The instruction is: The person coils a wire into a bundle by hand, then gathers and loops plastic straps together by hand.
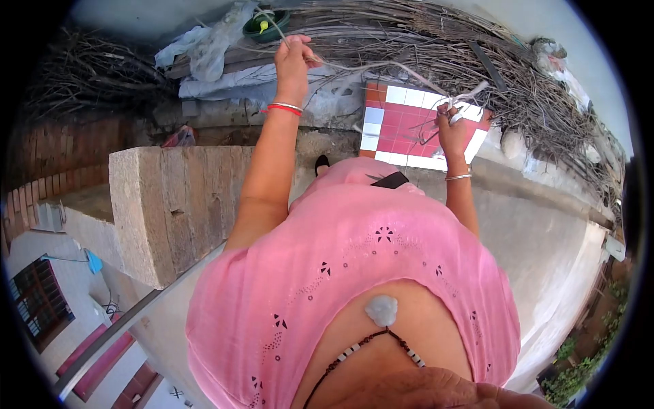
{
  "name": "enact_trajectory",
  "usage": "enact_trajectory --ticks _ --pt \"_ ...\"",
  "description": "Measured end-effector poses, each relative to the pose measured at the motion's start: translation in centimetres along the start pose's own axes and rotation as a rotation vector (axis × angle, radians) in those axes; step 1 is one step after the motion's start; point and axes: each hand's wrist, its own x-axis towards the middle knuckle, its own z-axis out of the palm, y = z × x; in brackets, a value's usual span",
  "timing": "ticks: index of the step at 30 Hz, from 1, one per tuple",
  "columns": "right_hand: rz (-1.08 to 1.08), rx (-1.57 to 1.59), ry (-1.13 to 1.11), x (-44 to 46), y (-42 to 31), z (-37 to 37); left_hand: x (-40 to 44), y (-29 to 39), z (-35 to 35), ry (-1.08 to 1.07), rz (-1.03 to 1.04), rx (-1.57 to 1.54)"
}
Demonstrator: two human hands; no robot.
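Wearing a pink top [354,238] on the near side of the tiled slab [402,126], with a beaded necklace [351,351] and a pale pendant [381,310] at the open neckline. Can see one black shoe [322,163] to the near left of the slab. Holding pale cord [354,68] in both hands.

Right hand [451,129]: over the slab's right part, fingers closed narrow on the cord, with loose loops and an end sticking out past the fingertips. Can't tell whether knotted. Can see thin dark strands beside the fingers, over the red tiles; can't tell if twigs or string. Silver bangle on that wrist.

Left hand [294,61]: left of the slab and a bit farther out, thumb and fingers pinched narrow on the cord. Silver bangle plus red band [283,108] on that wrist. Running slack between hands, across the slab's far edge; also running on past the left hand toward a green basin [266,26] with a yellow item inside.

Left of the slab, nearer: stone block wall [184,204]. Beyond the slab: heaped dry sticks [422,34], stretching right. Far left of it: crumpled plastic sheeting [208,58] and darker brushwood [95,75].
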Motion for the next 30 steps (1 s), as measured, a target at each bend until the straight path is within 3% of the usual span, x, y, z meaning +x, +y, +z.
enact_trajectory --ticks 2,4,8,14,18,19,22,30 --pt "0.032 -0.119 -0.131 0.1 0.4 -0.7 -0.1 1.0 0.2 0.024 0.068 0.018" --pt "-0.037 -0.128 -0.061 -0.1 0.6 -1.2 -0.3 2.1 0.6 0.077 0.145 0.117" --pt "0.134 -0.524 -0.036 1.8 4.4 -4.4 0.2 2.2 -0.4 0.151 0.313 0.265" --pt "0.197 -0.589 -0.039 1.7 7.6 -8.9 1.4 5.1 -3.6 0.24 0.468 0.342" --pt "0.107 -0.483 -0.116 2.5 6.5 -9.9 1.1 5.7 -4.6 0.219 0.426 0.454" --pt "0.196 -0.387 -0.121 2.5 4.9 -9.6 1.0 5.5 -4.8 0.179 0.429 0.532" --pt "0.086 0.017 -0.066 3.6 0.8 -7.9 0.3 5.0 -5.0 0.085 0.421 0.704" --pt "-0.113 0.272 -0.145 11.4 -10.6 -4.1 -2.9 4.9 -4.7 0.104 0.284 0.849"
